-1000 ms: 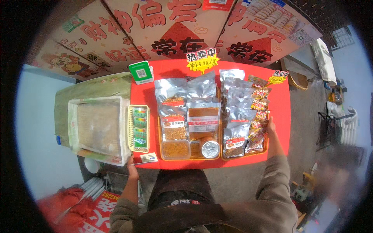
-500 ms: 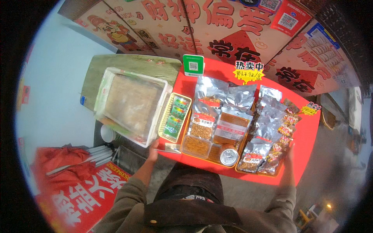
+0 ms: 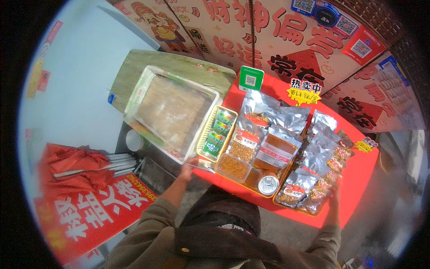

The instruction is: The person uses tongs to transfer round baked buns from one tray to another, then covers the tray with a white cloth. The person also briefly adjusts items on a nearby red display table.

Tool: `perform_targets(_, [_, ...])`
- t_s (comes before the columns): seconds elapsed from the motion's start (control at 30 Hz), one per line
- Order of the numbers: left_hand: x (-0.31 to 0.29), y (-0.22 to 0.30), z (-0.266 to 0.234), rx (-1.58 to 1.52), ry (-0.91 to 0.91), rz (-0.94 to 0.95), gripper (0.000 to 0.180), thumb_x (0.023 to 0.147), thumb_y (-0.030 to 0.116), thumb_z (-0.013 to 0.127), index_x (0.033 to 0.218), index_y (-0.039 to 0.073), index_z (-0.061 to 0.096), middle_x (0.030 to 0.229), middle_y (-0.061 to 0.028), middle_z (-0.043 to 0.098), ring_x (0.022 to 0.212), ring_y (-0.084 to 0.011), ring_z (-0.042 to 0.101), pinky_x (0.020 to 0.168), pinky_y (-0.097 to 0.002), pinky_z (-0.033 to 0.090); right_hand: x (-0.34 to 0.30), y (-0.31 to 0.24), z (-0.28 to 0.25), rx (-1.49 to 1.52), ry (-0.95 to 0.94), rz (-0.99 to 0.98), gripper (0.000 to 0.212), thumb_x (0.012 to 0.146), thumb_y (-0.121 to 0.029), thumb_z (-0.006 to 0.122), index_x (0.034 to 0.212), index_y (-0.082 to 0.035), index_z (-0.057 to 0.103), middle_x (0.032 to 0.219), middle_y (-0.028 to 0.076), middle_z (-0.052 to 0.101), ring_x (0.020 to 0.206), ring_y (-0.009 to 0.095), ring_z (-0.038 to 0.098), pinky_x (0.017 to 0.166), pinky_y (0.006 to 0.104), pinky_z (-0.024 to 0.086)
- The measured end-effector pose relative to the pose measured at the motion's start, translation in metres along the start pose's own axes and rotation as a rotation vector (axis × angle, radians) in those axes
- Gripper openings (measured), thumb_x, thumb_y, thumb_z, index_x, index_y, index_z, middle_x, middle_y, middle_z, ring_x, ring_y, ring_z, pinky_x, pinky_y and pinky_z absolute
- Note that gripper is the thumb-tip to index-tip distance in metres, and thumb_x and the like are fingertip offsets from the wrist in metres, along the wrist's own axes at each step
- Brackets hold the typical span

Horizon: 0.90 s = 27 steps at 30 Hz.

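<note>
My left hand [image 3: 185,172] is at the near left corner of a red-covered table [image 3: 349,197], closed on its edge, beside a flat greyish thing [image 3: 202,164] I cannot make out. My right hand [image 3: 334,192] reaches over the table's near edge and lies against the right side of a tray of bagged snacks; its fingers are blurred. That tray carries silver pouches [image 3: 293,188] and brown snack packets [image 3: 320,190]. Left of it, a yellow basket [image 3: 251,183] holds more pouches [image 3: 245,144], a clear tub of orange-brown food [image 3: 233,167] and a round can [image 3: 268,184].
A yellow basket of green packets [image 3: 217,142] stands at the table's left, next to a white foam box [image 3: 172,107] on a greenish board [image 3: 197,66]. Price signs [image 3: 305,92] and a green code stand [image 3: 251,79] line the back. A red banner [image 3: 103,210] lies lower left.
The view has turned, so the table, box and wall appear shifted right and tilted. Both hands keep about the same places at the table.
</note>
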State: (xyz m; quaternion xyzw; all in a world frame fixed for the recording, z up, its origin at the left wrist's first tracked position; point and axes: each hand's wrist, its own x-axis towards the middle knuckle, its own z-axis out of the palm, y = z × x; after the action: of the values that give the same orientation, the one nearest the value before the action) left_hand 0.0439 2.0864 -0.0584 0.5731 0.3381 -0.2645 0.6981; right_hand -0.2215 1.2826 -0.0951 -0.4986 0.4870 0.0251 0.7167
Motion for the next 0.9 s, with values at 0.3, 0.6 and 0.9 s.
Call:
perform_targets(0.3, [0.036,-0.038,-0.038,-0.076,-0.007,0.060,0.027,0.102,0.027,0.058,0.115,0.006,0.067,0.110,-0.0076,0.072,0.104,-0.0199,0.068,0.091,-0.0357,0.054,-0.011,0.006,0.011,-0.005,0.091,-0.109,0.069,0.099,-0.073,0.045,0.131,-0.015,0.063,0.092,0.004,0.064,0.084,0.019,0.062,0.072,0.0337,0.047])
perform_targets(0.6, [0.002,0.008,-0.047,-0.613,0.548,0.144,0.070,0.100,0.057,0.050,0.143,0.002,0.048,0.141,-0.0162,0.061,0.123,-0.0329,0.062,0.101,-0.0514,0.047,-0.029,0.051,-0.052,0.008,0.068,0.070,0.086,0.093,-0.084,0.034,0.147,-0.020,0.053,0.127,0.003,0.060,0.108,0.021,0.053,0.087,0.0458,0.038])
perform_targets(0.9, [0.049,0.058,-0.074,0.138,0.491,0.093,0.027,0.094,0.032,0.068,0.107,0.009,0.069,0.092,-0.0069,0.070,0.086,-0.0233,0.071,0.072,-0.0457,0.059,-0.084,0.059,-0.039,-0.010,0.404,0.290,0.109,0.084,-0.092,0.038,0.162,-0.016,0.031,0.168,0.013,0.024,0.156,0.031,0.019,0.119,0.0531,0.019])
